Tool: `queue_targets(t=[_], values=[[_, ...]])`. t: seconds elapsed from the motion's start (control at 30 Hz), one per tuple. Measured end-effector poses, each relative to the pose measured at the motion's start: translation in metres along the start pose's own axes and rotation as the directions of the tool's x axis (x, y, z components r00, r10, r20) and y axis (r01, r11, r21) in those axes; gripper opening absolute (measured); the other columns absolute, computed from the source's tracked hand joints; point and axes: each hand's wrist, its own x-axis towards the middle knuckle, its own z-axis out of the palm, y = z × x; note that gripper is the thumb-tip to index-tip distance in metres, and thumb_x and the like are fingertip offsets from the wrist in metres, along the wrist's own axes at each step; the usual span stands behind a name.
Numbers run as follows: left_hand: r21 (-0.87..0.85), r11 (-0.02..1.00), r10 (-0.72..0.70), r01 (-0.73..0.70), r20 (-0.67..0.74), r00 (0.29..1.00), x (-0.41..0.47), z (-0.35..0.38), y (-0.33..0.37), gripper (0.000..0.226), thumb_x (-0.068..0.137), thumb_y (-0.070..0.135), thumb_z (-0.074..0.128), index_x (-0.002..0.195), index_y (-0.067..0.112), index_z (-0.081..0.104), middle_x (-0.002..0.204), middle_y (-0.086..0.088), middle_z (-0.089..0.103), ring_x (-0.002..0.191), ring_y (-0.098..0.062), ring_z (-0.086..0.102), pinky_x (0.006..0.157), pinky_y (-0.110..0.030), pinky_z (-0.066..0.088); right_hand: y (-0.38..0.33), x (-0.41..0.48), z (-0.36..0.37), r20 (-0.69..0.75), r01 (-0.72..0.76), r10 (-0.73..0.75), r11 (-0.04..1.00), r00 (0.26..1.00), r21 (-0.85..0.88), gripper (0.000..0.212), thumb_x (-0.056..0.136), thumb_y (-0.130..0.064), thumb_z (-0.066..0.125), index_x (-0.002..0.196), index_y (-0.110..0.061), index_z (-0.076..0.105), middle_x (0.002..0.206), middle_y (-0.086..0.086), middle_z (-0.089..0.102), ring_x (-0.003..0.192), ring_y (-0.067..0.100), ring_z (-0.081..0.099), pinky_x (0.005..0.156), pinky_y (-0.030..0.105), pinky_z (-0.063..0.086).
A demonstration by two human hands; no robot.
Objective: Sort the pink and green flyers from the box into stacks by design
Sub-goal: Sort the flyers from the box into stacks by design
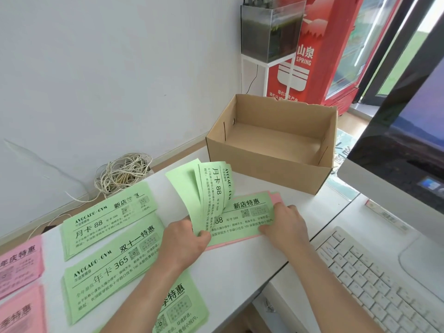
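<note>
Far left, two stacks of pink paper flyers lie at the edge of the white table, w/ three stacks of green paper flyers just right of them. Each stack shows its own headline, so sorted piles are kept apart by design. Centre: the left hand pinches a curled-up fan of green sheets by the near edge, prob. lifted to read the design below. Under them sits the unsorted pile, green on top, pink edges beneath. The right hand presses on that pile's right end, gripping nothing — likely pinning it against sliding. Hands are near each other, not touching. Farther right, the brown cardboard box stands open, no flyers visible inside — task looks near done.
</note>
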Motion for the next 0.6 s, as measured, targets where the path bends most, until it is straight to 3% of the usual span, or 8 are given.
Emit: queue_targets(t=[0.2,0.3,0.33,0.4,0.43,0.5,0.57,0.6], values=[[0.042,0.997,0.067,-0.069,0.037,0.997,-0.003,-0.001,0.004,0.027,0.080,0.021,0.057,0.063,0.021,0.037,0.046,0.005,0.038,0.047,-0.013,0.039,0.051,-0.025,0.031,-0.004,-0.003,0.005,0.019,0.043,-0.044,0.997,0.999,0.068,0.033,0.082,-0.013,0.056,0.114,-0.020,0.061,0.112,0.005,0.052,0.111,0.026,0.049,0.085,0.028,0.041],[0.080,0.988,0.130,-0.132,0.039,0.991,-0.003,0.000,0.002,0.027,0.082,0.026,0.055,0.067,0.023,0.034,0.049,0.005,0.038,0.053,-0.018,0.044,0.056,-0.027,0.032,-0.013,-0.015,0.005,-0.031,0.120,-0.116,0.963,0.993,0.243,0.018,0.085,-0.017,0.055,0.102,-0.023,0.059,0.107,0.001,0.056,0.105,0.019,0.051,0.077,0.028,0.041],[0.101,0.981,0.163,-0.168,0.057,0.985,-0.004,0.000,0.001,0.028,0.083,0.032,0.056,0.067,0.022,0.035,0.051,0.006,0.040,0.057,-0.020,0.049,0.057,-0.027,0.032,-0.020,-0.020,0.004,-0.016,0.122,-0.126,0.905,0.992,0.407,0.015,0.086,-0.017,0.056,0.097,-0.026,0.055,0.104,0.000,0.060,0.099,0.017,0.055,0.074,0.029,0.045],[0.065,0.965,0.246,-0.254,0.101,0.964,-0.007,0.002,-0.002,0.035,0.082,0.050,0.059,0.072,0.020,0.044,0.056,0.013,0.050,0.071,-0.015,0.058,0.059,-0.020,0.034,-0.037,-0.033,0.002,0.092,0.013,-0.138,0.617,0.986,0.787,0.025,0.085,-0.010,0.060,0.099,-0.028,0.049,0.105,0.008,0.064,0.088,0.020,0.066,0.070,0.035,0.057],[0.008,0.957,0.286,-0.290,0.132,0.949,-0.008,0.005,-0.005,0.036,0.080,0.058,0.058,0.082,0.023,0.054,0.068,0.021,0.058,0.083,-0.007,0.059,0.066,-0.014,0.036,-0.045,-0.037,0.002,0.134,-0.050,-0.156,0.453,0.979,0.890,0.033,0.086,-0.004,0.060,0.106,-0.027,0.048,0.107,0.011,0.065,0.086,0.022,0.069,0.067,0.035,0.059],[0.012,0.953,0.294,-0.302,0.193,0.936,-0.007,0.008,-0.007,0.042,0.084,0.064,0.047,0.111,0.033,0.058,0.103,0.024,0.060,0.105,-0.005,0.054,0.085,-0.019,0.042,-0.055,-0.042,0.001,0.164,-0.106,-0.190,0.283,0.968,0.953,0.046,0.088,0.001,0.060,0.122,-0.025,0.043,0.108,0.012,0.067,0.084,0.024,0.072,0.068,0.034,0.060],[0.172,0.930,0.308,-0.324,0.115,0.944,-0.002,0.007,-0.008,0.035,0.093,0.046,0.037,0.085,0.021,0.060,0.074,0.004,0.059,0.075,-0.022,0.057,0.062,-0.029,0.047,-0.057,-0.043,-0.003,0.181,-0.135,-0.213,0.213,0.960,0.968,0.048,0.091,-0.007,0.061,0.128,-0.030,0.040,0.108,0.010,0.069,0.086,0.023,0.072,0.077,0.033,0.059],[0.206,0.934,0.282,-0.291,0.072,0.957,0.000,0.005,-0.008,0.034,0.094,0.030,0.040,0.064,0.016,0.048,0.052,0.003,0.040,0.054,-0.023,0.046,0.046,-0.029,0.036,-0.054,-0.042,-0.005,0.181,-0.128,-0.221,0.234,0.958,0.964,0.046,0.093,-0.014,0.060,0.129,-0.033,0.038,0.107,0.006,0.069,0.088,0.020,0.072,0.082,0.032,0.058]])
